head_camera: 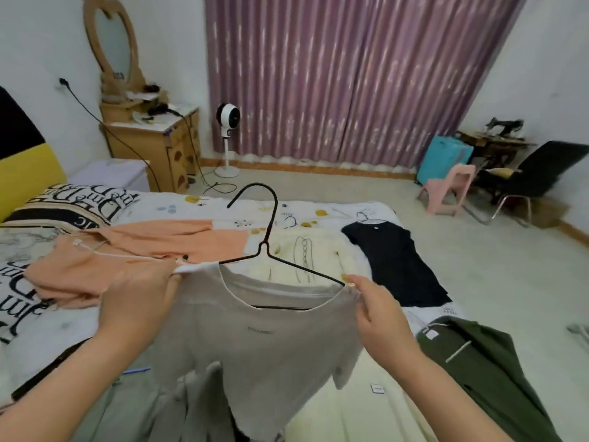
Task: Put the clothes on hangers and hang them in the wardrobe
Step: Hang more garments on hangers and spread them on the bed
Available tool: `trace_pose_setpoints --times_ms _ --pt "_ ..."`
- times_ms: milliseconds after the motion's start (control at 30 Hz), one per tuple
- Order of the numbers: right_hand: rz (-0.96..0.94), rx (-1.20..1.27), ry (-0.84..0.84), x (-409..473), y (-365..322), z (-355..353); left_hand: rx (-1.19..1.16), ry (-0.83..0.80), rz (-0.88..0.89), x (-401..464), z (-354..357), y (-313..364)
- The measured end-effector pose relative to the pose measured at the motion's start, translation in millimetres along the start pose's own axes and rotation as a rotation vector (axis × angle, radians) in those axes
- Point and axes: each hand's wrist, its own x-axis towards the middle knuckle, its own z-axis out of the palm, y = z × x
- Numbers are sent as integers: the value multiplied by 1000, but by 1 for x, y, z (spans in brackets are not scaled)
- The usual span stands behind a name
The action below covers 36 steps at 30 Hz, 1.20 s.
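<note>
You hold a pale grey short-sleeved cotton T-shirt (264, 342) up over the bed (334, 208), its wide round neckline threaded over a thin black wire hanger (271, 247) whose hook rises above the collar. Your left hand (137, 301) pinches the shirt's left shoulder seam, and your right hand (379, 307) pinches the right shoulder where the hanger's end pokes out. The fabric hangs soft and slightly wrinkled, with a small dark print line on the chest and one short sleeve drooping on the right.
</note>
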Motion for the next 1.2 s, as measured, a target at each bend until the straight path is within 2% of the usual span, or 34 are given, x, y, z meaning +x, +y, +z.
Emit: trace_pose_setpoints --times_ms 100,233,333,467,567,900,1200 --pt "42 -48 76 -25 41 -59 -33 63 19 2 0 67" --pt "102 -153 187 -49 98 -127 -81 19 51 7 1 152" --pt "152 -251 277 -60 131 -173 -208 -35 33 17 8 206" --pt "172 -389 391 -62 173 -209 -272 -34 106 33 16 262" --pt "220 -424 414 -53 207 -228 -314 -85 122 50 30 301" --pt "286 -471 341 69 288 -246 -345 -230 68 143 131 348" --pt "298 -506 298 202 341 -254 -305 -254 55 240 208 378"
